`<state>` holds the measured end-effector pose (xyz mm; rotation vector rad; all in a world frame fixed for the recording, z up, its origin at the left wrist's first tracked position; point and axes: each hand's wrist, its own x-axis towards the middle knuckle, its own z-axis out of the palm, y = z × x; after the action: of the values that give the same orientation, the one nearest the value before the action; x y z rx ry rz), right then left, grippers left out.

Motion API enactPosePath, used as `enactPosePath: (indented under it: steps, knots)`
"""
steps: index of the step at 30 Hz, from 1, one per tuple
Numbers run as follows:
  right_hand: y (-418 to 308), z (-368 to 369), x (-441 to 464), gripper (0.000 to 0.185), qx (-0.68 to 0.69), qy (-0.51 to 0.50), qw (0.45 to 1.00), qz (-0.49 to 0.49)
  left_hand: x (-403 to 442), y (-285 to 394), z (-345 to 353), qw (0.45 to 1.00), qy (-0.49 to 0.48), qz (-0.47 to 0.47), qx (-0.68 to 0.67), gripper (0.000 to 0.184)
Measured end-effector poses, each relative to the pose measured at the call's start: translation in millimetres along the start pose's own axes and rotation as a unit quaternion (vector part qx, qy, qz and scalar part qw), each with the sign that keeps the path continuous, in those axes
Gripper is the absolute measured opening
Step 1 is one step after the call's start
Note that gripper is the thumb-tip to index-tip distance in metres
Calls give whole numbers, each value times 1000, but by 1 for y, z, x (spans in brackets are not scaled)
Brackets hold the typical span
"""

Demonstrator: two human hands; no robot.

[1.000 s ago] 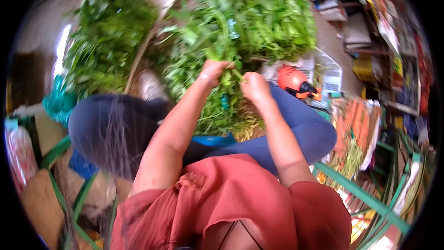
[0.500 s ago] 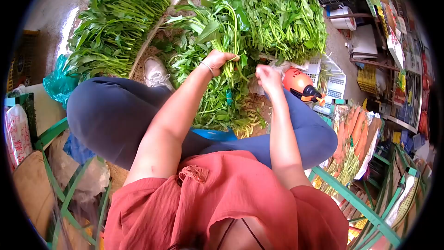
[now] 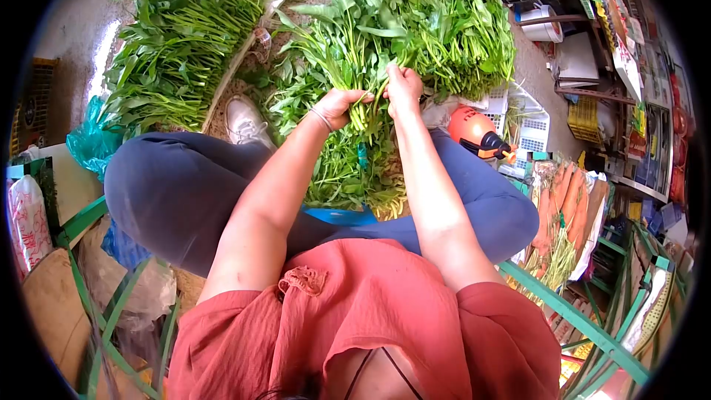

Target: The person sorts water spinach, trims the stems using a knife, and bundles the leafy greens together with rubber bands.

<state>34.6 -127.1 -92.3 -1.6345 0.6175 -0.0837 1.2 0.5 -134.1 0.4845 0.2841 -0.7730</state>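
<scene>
My left hand is closed around the stems of a bunch of water spinach, its leaves pointing away from me. Right beside it, my right hand pinches a leafy water spinach stem at the bunch's right edge. Loose greens lie on the floor below my hands, between my legs. A large pile of water spinach spreads beyond my right hand. Another stacked pile rests at the far left on a pale board.
An orange spray bottle lies by my right knee, next to a white plastic basket. Carrots sit farther right behind a green metal bar. A teal plastic bag is at the left, and shelves line the right side.
My right hand has moved up and left from near the spray bottle to the bunch and now pinches a stem there. My left hand keeps its grip, shifted slightly left.
</scene>
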Motion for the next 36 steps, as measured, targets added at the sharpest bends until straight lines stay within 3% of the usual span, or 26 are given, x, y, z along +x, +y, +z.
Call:
enactPosePath:
  steps: [4, 7, 8, 10, 12, 15, 16, 18, 19, 20, 24, 28, 31, 32, 33, 34, 36]
  knots:
    - [8, -2, -3, 22, -36, 95, 995, 26, -1, -7, 1, 999, -25, -1, -23, 17]
    - [-2, -1, -4, 27, -407, 24, 912, -41, -1, -13, 1, 997, -29, 19, 71, 21]
    - [14, -3, 10, 28, -444, -29, 893, -67, 2, -15, 2, 992, -49, 32, 112, 22]
    - [-18, 9, -1, 26, -453, -102, 880, 102, 0, -15, 7, 989, -22, 54, 137, 22]
    - [-13, 13, -1, 26, -328, -152, 922, 137, 3, -13, 6, 991, 2, -1, 135, 20]
    - [-6, 17, 14, 26, -478, -262, 838, 20, 0, -11, 2, 994, 50, -28, 97, 17]
    - [-8, 18, 15, 27, -472, -255, 844, -1, -2, -7, 0, 993, 62, -46, 84, 17]
    - [-26, 10, 16, 31, -321, -203, 919, 104, 2, -5, -14, 997, 37, -62, 34, 18]
    - [-27, -1, 27, 31, -289, -166, 943, 11, -2, -1, -4, 998, 55, -14, -8, 16]
    - [-29, -10, 40, 26, -359, -62, 920, -143, 4, -1, -10, 998, 29, 31, -56, 16]
    - [-59, -62, 83, 15, -394, 155, 855, -299, 7, 16, -7, 985, 37, 84, -145, 17]
    - [-82, -118, 122, 14, -351, 263, 851, -289, 5, 15, -8, 982, 15, 83, -171, 24]
    - [-90, -166, 155, 15, -351, 389, 798, -297, 5, 15, 2, 976, 30, 88, -199, 34]
    - [-91, -182, 162, 15, -352, 417, 783, -297, 4, 16, 6, 975, 8, 80, -207, 30]
    - [-91, -197, 170, 25, -348, 432, 801, -226, 7, 14, 5, 975, 9, 86, -206, 25]
    - [-88, -213, 181, 25, -345, 438, 799, -224, 11, 13, 3, 974, 8, 93, -206, 20]
    - [-78, -238, 203, 43, -318, 374, 865, -105, 17, 10, -1, 974, 21, 74, -214, 14]
